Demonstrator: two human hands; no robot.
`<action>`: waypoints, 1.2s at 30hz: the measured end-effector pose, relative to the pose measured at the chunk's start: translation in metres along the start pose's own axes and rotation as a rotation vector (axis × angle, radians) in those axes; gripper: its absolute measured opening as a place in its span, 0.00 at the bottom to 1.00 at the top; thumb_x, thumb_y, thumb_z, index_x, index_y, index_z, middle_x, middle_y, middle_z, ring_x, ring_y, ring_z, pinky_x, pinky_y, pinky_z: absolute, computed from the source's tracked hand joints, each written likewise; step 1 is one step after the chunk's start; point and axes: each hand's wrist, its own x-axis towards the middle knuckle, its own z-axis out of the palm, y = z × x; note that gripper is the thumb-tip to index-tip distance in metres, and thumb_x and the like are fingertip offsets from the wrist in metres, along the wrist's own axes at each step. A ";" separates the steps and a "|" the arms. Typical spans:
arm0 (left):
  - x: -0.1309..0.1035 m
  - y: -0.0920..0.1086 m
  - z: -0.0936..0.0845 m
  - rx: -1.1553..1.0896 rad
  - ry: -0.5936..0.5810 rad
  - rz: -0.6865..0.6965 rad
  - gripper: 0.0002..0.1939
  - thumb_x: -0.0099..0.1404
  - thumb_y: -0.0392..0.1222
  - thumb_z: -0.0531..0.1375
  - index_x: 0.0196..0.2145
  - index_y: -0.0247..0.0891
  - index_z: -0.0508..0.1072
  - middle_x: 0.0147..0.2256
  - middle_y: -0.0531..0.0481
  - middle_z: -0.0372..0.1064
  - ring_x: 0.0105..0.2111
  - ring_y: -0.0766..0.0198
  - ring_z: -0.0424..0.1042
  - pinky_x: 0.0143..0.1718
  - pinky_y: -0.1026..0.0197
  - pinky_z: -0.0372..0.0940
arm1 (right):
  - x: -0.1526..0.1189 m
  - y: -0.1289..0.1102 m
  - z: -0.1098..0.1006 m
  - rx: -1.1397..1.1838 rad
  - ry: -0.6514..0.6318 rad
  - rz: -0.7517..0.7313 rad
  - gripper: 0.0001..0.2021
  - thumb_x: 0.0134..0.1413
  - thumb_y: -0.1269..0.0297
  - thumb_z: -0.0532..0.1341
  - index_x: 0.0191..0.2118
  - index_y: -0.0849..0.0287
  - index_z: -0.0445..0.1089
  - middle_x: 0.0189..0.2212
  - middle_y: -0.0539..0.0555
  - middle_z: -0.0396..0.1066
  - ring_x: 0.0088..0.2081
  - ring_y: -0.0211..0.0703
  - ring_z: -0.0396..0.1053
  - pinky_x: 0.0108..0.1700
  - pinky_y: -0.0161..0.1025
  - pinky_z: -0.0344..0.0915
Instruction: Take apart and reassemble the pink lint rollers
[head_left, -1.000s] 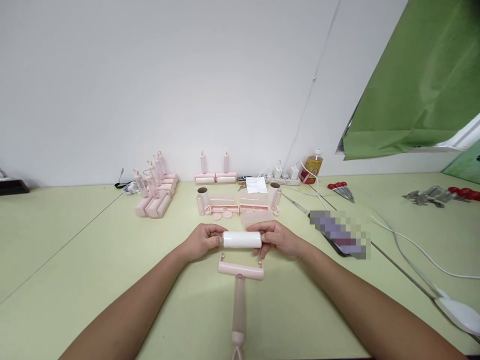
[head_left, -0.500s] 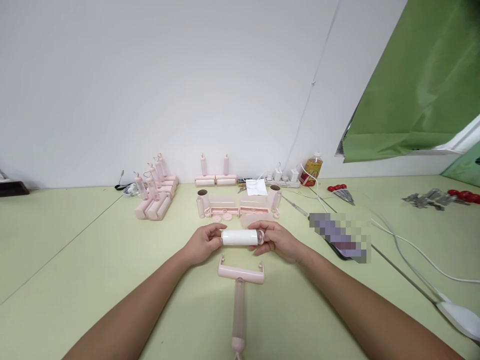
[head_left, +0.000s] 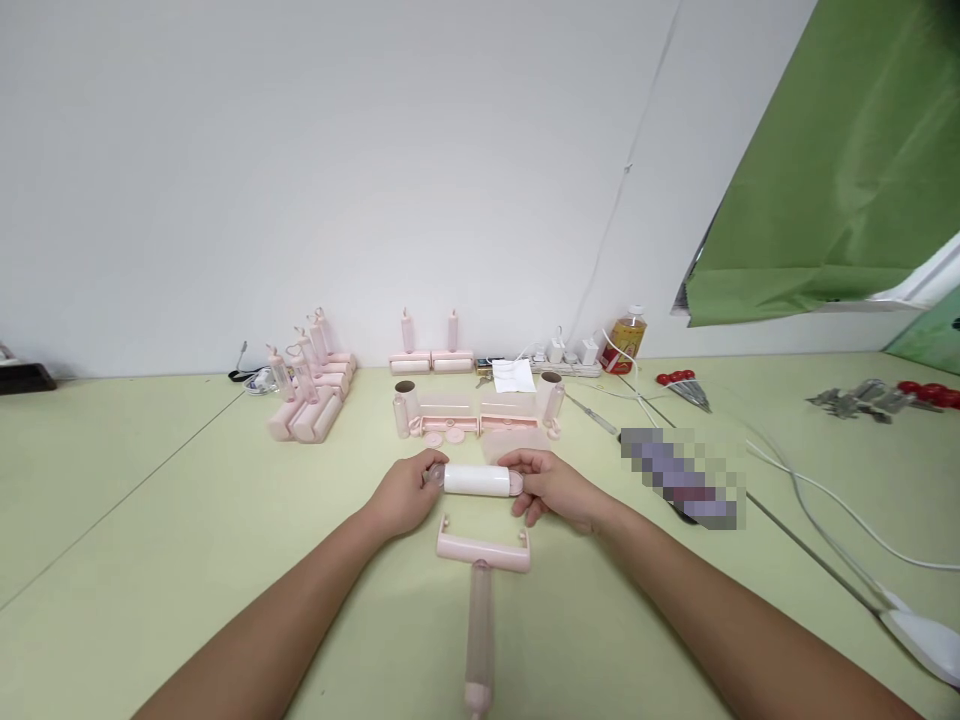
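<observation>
A white lint roller refill (head_left: 476, 480) is held level between my two hands above the table. The fingers of my left hand (head_left: 411, 492) pinch the clear core that sticks out at its left end. At the other end, my right hand (head_left: 553, 488) has thumb and fingers around a pale pink end cap (head_left: 516, 483). Just below lies a pink lint roller handle (head_left: 481, 550), its frame arms pointing away from me and its translucent grip (head_left: 480, 620) towards me. My palms and some fingertips are hidden.
Beyond my hands lie pink roller covers (head_left: 444, 405), round caps (head_left: 454, 435) and cardboard-cored rolls (head_left: 550, 395). Assembled lint rollers (head_left: 315, 410) stand at the left, with two more (head_left: 452, 345) by the wall. A blurred phone-like object (head_left: 679, 480), cables and a bottle (head_left: 626, 338) are on the right.
The clear core now shows at the roll's left end instead of its right, and the pink cap sits close against the right end. My left hand has shifted slightly left.
</observation>
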 end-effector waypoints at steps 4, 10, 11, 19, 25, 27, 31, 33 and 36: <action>0.002 -0.001 -0.001 0.091 0.026 -0.085 0.19 0.58 0.36 0.54 0.46 0.36 0.73 0.43 0.44 0.74 0.40 0.55 0.71 0.41 0.58 0.63 | -0.001 0.000 0.001 -0.117 0.013 -0.053 0.20 0.40 0.75 0.57 0.44 0.59 0.69 0.37 0.54 0.71 0.21 0.33 0.69 0.14 0.28 0.64; 0.003 -0.005 -0.002 0.253 0.006 -0.071 0.20 0.57 0.33 0.54 0.48 0.36 0.72 0.47 0.42 0.71 0.45 0.53 0.70 0.46 0.57 0.62 | -0.003 -0.001 0.001 -0.174 -0.003 -0.088 0.20 0.41 0.74 0.57 0.45 0.58 0.70 0.35 0.53 0.71 0.23 0.33 0.68 0.16 0.29 0.65; 0.003 -0.006 -0.002 0.273 -0.003 -0.063 0.19 0.57 0.33 0.54 0.46 0.36 0.73 0.46 0.42 0.71 0.44 0.54 0.70 0.44 0.57 0.62 | -0.004 -0.001 0.002 -0.182 -0.003 -0.096 0.21 0.41 0.73 0.57 0.45 0.58 0.70 0.36 0.53 0.71 0.23 0.33 0.68 0.16 0.29 0.65; 0.002 -0.007 -0.004 0.295 0.000 -0.073 0.17 0.55 0.30 0.54 0.41 0.38 0.74 0.44 0.46 0.71 0.43 0.57 0.70 0.44 0.60 0.63 | 0.000 0.007 -0.003 -0.247 0.005 -0.119 0.24 0.39 0.75 0.55 0.46 0.58 0.70 0.44 0.55 0.71 0.24 0.33 0.67 0.17 0.29 0.65; -0.002 0.002 -0.005 0.078 0.102 -0.152 0.10 0.58 0.40 0.55 0.34 0.39 0.76 0.39 0.48 0.74 0.38 0.58 0.71 0.39 0.60 0.63 | 0.004 0.013 -0.005 -0.300 0.074 -0.165 0.24 0.40 0.74 0.55 0.47 0.57 0.68 0.49 0.55 0.69 0.23 0.31 0.67 0.16 0.29 0.63; -0.004 0.007 -0.003 0.003 0.081 -0.185 0.09 0.58 0.43 0.56 0.28 0.38 0.74 0.33 0.50 0.73 0.33 0.59 0.70 0.33 0.61 0.61 | 0.002 0.012 -0.004 -0.334 0.065 -0.193 0.22 0.42 0.73 0.55 0.46 0.56 0.69 0.46 0.55 0.71 0.23 0.32 0.66 0.17 0.29 0.63; -0.005 0.013 0.001 -0.149 0.002 -0.232 0.15 0.56 0.51 0.58 0.20 0.37 0.66 0.20 0.55 0.61 0.22 0.67 0.59 0.24 0.64 0.51 | 0.000 0.010 -0.002 -0.389 0.057 -0.218 0.20 0.44 0.72 0.56 0.46 0.56 0.70 0.39 0.53 0.73 0.24 0.33 0.65 0.18 0.28 0.63; -0.005 0.014 0.000 -0.242 -0.035 -0.253 0.17 0.56 0.52 0.58 0.19 0.37 0.63 0.18 0.58 0.54 0.20 0.70 0.52 0.22 0.65 0.47 | -0.001 0.009 -0.002 -0.409 0.055 -0.214 0.20 0.45 0.71 0.56 0.47 0.55 0.70 0.38 0.53 0.73 0.24 0.33 0.65 0.18 0.28 0.62; -0.004 0.012 -0.005 -0.367 -0.036 -0.253 0.19 0.54 0.54 0.60 0.20 0.36 0.62 0.18 0.59 0.50 0.19 0.72 0.48 0.22 0.66 0.43 | -0.004 0.006 -0.001 -0.429 0.033 -0.218 0.21 0.47 0.71 0.56 0.48 0.55 0.70 0.40 0.53 0.73 0.25 0.34 0.65 0.17 0.28 0.61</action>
